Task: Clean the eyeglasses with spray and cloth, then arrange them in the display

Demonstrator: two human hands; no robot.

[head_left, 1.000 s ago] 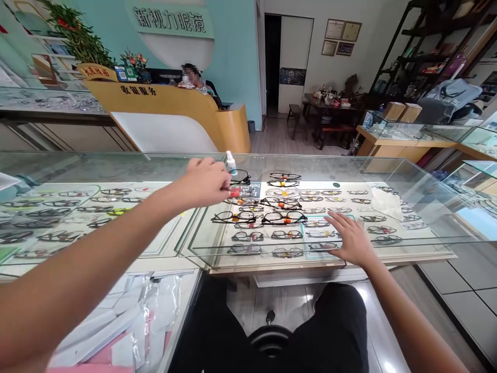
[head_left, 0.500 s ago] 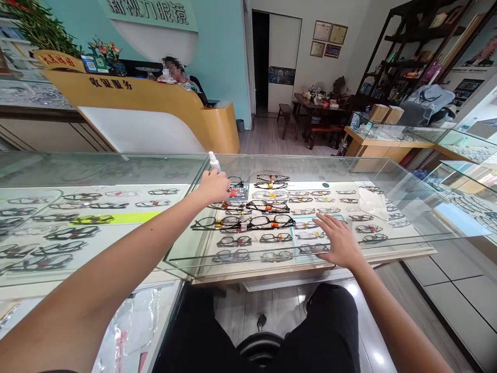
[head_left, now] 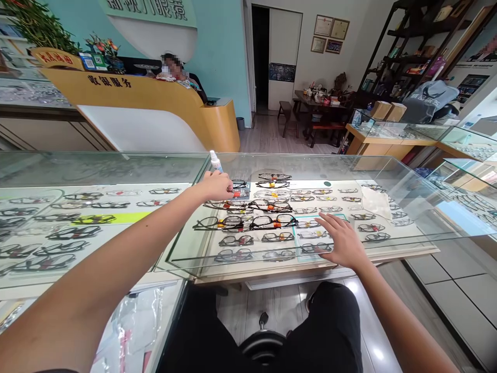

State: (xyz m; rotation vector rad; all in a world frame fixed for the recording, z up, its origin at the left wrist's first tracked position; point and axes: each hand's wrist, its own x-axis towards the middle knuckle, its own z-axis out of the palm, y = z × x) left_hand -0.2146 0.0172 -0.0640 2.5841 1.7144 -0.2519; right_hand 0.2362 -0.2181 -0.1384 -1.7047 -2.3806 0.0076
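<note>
My left hand [head_left: 216, 186] reaches far across the glass counter top [head_left: 392, 171], just in front of a small white spray bottle [head_left: 215, 160]. Its fingers are pinched on a pair of black glasses [head_left: 239, 184] with a red tag. My right hand [head_left: 341, 241] lies flat on the glass with its fingers spread and holds nothing. Several more black frames [head_left: 248, 223] lie on the glass between my hands, with another pair [head_left: 274, 177] farther back.
Rows of eyeglasses fill the display case [head_left: 77, 217] under the glass. A folded clear cloth [head_left: 373, 202] lies right of the frames. A person sits behind the yellow reception desk [head_left: 155, 103]. Plastic sleeves [head_left: 132, 331] lie low at my left, and my stool [head_left: 264, 344] is below me.
My left hand has slid a little right, past the spray bottle, with the black glasses in its fingers. My right hand stays flat on the glass. My head has turned slightly.
</note>
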